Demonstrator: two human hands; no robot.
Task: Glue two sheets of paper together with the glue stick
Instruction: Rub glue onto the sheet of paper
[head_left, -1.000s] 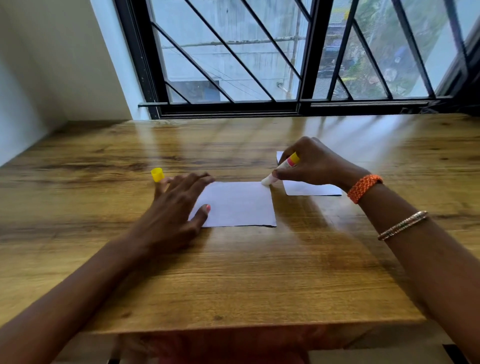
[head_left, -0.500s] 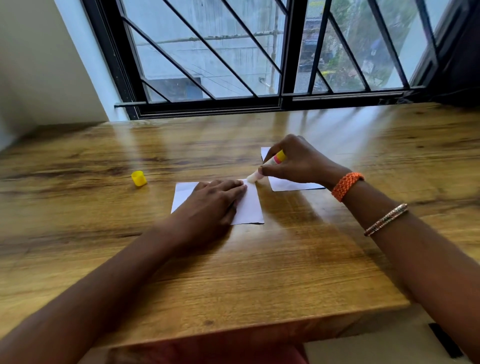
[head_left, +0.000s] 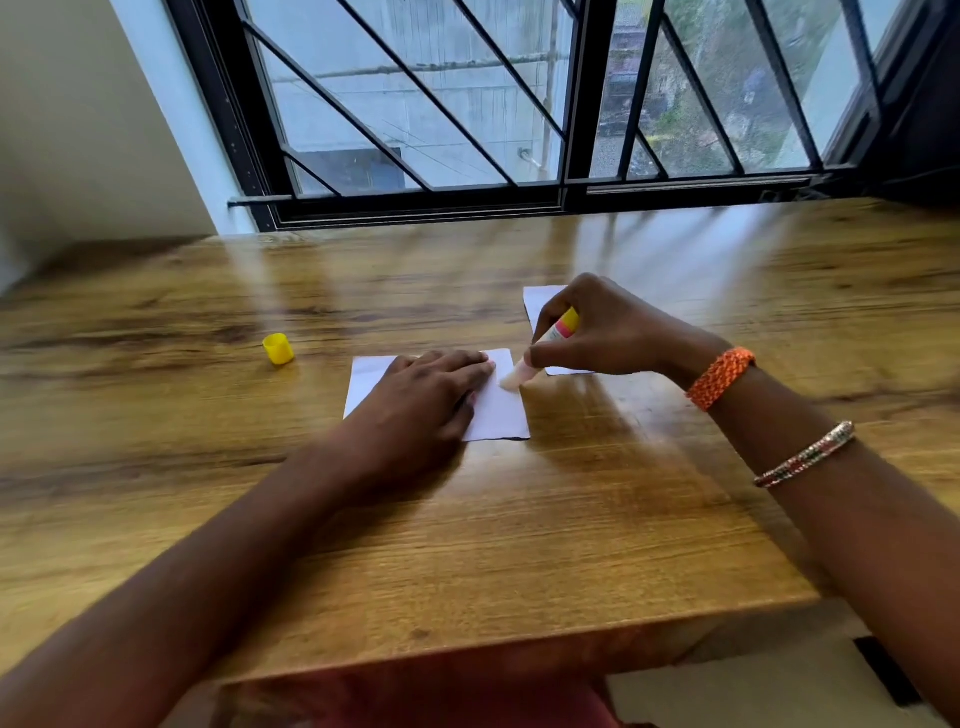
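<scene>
white sheet (head_left: 496, 410) under flat left hand (head_left: 423, 402); right hand (head_left: 605, 327) pinches glue stick (head_left: 545, 345).

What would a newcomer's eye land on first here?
The two hands at mid-table: the left hand lies flat on a paper sheet while the right hand presses a glue stick to its far right corner. A yellow cap stands apart to the left.

A glossy wooden counter (head_left: 519, 545) reflects daylight. Behind it stands a black-framed window (head_left: 571, 104) with diagonal bars. A pale wall (head_left: 78, 130) rises at the left.
</scene>
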